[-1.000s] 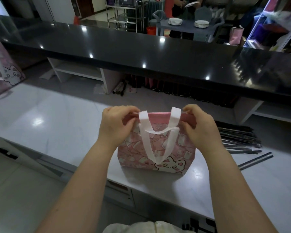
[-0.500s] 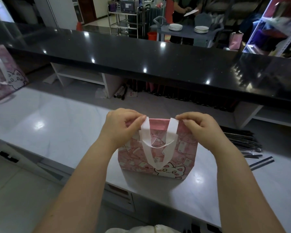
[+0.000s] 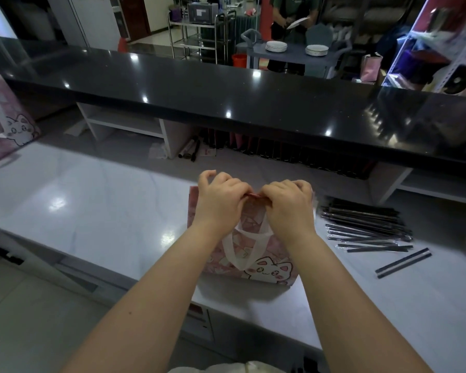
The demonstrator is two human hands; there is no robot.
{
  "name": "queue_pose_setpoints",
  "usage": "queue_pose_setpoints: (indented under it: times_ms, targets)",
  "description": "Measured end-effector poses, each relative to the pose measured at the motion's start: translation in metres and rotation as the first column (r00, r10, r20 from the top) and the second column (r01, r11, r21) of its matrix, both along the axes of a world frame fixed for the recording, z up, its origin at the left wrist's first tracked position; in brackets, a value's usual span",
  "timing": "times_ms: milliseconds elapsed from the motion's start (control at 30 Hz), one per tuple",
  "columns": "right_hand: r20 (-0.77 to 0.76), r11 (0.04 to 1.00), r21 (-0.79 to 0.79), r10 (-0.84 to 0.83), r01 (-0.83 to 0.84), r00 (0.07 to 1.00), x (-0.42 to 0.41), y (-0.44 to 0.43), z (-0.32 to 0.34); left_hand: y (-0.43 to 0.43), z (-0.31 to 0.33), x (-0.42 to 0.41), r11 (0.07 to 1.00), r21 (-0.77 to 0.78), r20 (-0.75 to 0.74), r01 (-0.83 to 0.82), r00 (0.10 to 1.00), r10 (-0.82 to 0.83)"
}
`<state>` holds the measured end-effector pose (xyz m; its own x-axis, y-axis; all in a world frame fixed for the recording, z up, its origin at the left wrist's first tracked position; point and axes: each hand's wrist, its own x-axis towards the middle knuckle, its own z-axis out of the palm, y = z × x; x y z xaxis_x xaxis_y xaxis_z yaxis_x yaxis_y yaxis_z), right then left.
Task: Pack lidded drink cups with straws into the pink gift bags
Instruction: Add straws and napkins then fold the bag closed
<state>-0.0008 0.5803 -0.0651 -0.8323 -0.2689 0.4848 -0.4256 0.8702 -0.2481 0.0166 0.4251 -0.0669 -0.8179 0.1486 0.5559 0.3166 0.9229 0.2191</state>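
1. Both hands have slid inward along the bag's top edge since half a second ago; then they held it near its outer ends, now the left hand (image 3: 221, 203) and the right hand (image 3: 289, 208) sit almost knuckle to knuckle at the middle.
2. The left fingers (image 3: 241, 188) are curled and pinch the bag's pink rim; the right fingers (image 3: 276, 187) are curled and pinch the same rim just beside them; one finger of the left hand sticks up clear of the edge.
3. Directly beneath the fingers the pink gift bag (image 3: 267, 267) stands upright on the white counter (image 3: 92, 208), close to the counter's near edge; its mouth is pinched together; its white handle (image 3: 244, 247) hangs down the front below the wrists; a cat print sits low on the front; what is inside cannot be told.
4. To the right of the fingers a heap of black wrapped straws (image 3: 366, 224) lies on the counter, near the bag but apart from it; two more lie by themselves on the nearer side of the heap.
5. Far to the left of the fingers a second pink bag (image 3: 6, 125) with the same cat stands at the frame's edge.
6. Beyond the fingers a glossy black ledge (image 3: 226, 90) runs across the view, with white shelves under it; past it, stacks of white plates (image 3: 276, 46) rest on a grey table, and a person (image 3: 291, 12) stands behind them.
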Motion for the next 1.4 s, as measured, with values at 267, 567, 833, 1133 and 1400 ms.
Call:
queue_pose_setpoints:
  times_ms: [267, 567, 833, 1133, 1400]
  targets:
    - [0.051, 1.000, -0.031, 0.004, -0.002, 0.999, -0.004, 0.017, 0.003, -0.023, -0.007, 0.003, 0.994, 0.078, 0.042, -0.075, 0.997, 0.072]
    - [0.234, 0.977, -0.208, 0.090, -0.040, 0.968, -0.007, 0.050, 0.008, -0.058, -0.007, 0.011, 0.991, 0.132, 0.060, 0.031, 0.997, -0.040]
    - [0.179, 0.972, -0.236, 0.040, 0.003, 0.983, -0.015, 0.048, 0.004, -0.059, -0.009, 0.003, 0.980, 0.171, 0.008, -0.103, 0.995, 0.103]
    - [0.298, 0.896, -0.443, 0.120, 0.026, 0.947, -0.017, 0.082, -0.007, -0.091, -0.015, 0.005, 0.922, 0.379, 0.176, -0.078, 0.984, 0.011]
    - [-0.024, 0.884, -0.461, -0.096, 0.074, 0.995, -0.015, 0.042, -0.003, -0.072, 0.018, -0.037, 0.813, 0.547, 0.100, -0.200, 0.980, 0.173]
